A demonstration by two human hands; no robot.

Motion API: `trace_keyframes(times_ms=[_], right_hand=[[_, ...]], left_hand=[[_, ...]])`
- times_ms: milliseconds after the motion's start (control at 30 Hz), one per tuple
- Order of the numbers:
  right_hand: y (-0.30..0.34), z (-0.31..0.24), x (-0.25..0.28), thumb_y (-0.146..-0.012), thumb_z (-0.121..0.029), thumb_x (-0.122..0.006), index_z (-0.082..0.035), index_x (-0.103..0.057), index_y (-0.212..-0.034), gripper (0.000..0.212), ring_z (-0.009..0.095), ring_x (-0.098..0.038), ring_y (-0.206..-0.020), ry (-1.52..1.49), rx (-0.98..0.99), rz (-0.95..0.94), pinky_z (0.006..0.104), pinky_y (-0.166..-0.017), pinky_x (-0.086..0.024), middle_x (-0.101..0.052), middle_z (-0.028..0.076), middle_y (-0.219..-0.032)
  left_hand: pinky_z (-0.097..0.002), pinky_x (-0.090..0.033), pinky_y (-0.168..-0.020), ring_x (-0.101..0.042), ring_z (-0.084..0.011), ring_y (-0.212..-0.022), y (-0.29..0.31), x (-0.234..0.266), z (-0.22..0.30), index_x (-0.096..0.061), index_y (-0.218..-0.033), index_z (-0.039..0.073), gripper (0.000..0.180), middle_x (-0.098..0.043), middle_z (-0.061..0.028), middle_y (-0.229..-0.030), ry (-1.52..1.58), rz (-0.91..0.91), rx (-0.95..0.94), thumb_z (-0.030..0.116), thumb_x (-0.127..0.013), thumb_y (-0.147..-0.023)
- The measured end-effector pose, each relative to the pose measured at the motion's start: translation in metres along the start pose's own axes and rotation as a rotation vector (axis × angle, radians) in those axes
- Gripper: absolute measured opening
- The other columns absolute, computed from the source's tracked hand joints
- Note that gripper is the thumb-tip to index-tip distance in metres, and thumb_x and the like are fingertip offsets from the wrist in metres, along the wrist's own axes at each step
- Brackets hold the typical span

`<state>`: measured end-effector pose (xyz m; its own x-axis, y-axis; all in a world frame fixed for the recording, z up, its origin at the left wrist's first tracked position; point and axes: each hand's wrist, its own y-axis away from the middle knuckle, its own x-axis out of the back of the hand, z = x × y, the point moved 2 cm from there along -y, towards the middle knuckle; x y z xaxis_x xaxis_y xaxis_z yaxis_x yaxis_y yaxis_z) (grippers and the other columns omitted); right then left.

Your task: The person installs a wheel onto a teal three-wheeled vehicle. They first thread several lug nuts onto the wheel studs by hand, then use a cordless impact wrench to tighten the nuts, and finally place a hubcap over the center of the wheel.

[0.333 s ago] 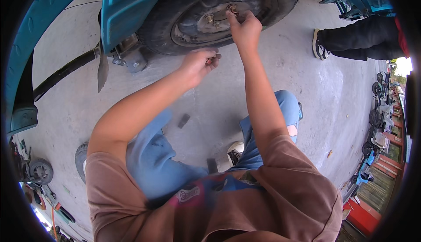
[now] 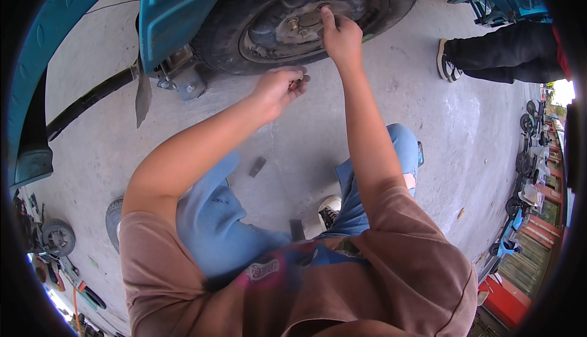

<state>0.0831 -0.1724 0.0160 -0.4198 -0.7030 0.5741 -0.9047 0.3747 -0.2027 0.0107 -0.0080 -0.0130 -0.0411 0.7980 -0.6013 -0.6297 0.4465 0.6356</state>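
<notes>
A black tyre [image 2: 217, 50] on a dusty dark steel wheel rim [image 2: 275, 47] fills the top middle, under a blue vehicle body. Brass-coloured wheel nuts [image 2: 293, 23] sit around its hub. My right hand [image 2: 343, 40] is at the hub, its thumb pressed on the upper-right nut [image 2: 324, 7] and its fingers curled below; the hand partly hides that nut. Just below the tyre, my left hand [image 2: 278, 91] is closed around a small reddish metal piece [image 2: 294, 85], mostly hidden by the fingers.
A blue body panel [image 2: 177, 7] and a metal bracket [image 2: 186, 83] stand left of the wheel. A person's dark-trousered leg [image 2: 495, 56] is at right. Dark blocks [image 2: 257, 166] lie on the concrete floor. Wheels and parts [image 2: 58, 237] line the left edge.
My right thumb has shifted from beside the upper-right nut to lie straight on it, with the fingers curled lower. My left hand has hardly moved.
</notes>
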Motion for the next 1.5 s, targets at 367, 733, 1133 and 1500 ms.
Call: trace_keyframes(times_ms=[367,733,1133,1500], right_hand=[[0.004,-0.005,0.005,-0.081,-0.027,-0.080,0.006,-0.067,-0.083,0.035,0.022,-0.069,-0.062,0.093,0.179,0.128,0.0321,-0.063,-0.053,-0.071,0.015,-0.071],[-0.005,0.008,0.002,-0.093,-0.041,-0.065,0.007,-0.066,-0.077,0.050,0.019,-0.063,-0.052,-0.020,-0.027,-0.026,0.0321,-0.054,-0.051,-0.067,0.012,-0.063],[-0.003,0.000,0.007,-0.076,-0.030,-0.082,0.005,-0.069,-0.085,0.038,0.021,-0.068,-0.067,0.098,0.132,0.069,0.0319,-0.066,-0.053,-0.072,0.013,-0.074],[-0.001,0.009,0.002,-0.078,-0.016,-0.082,0.006,-0.068,-0.090,0.028,0.011,-0.064,-0.065,-0.222,-0.018,0.048,0.0257,-0.063,-0.051,-0.072,0.009,-0.076]], left_hand=[[-0.0286,-0.052,-0.085,-0.057,-0.0159,-0.090,0.005,0.003,-0.002,-0.056,-0.115,-0.007,0.023,-0.060,-0.0130,-0.107,0.000,-0.005,0.008,0.002,-0.055,-0.094],[-0.0279,-0.052,-0.085,-0.058,-0.0157,-0.091,0.004,0.000,-0.005,-0.056,-0.114,-0.006,0.022,-0.060,-0.0129,-0.106,-0.014,-0.017,0.015,0.002,-0.055,-0.094],[-0.0287,-0.052,-0.084,-0.058,-0.0162,-0.091,0.006,0.004,-0.009,-0.058,-0.112,-0.006,0.021,-0.060,-0.0129,-0.105,-0.029,-0.008,0.029,0.001,-0.055,-0.092],[-0.0277,-0.052,-0.086,-0.057,-0.0157,-0.091,0.004,0.002,-0.008,-0.058,-0.111,-0.006,0.020,-0.060,-0.0128,-0.105,-0.009,-0.020,0.037,0.002,-0.056,-0.093]])
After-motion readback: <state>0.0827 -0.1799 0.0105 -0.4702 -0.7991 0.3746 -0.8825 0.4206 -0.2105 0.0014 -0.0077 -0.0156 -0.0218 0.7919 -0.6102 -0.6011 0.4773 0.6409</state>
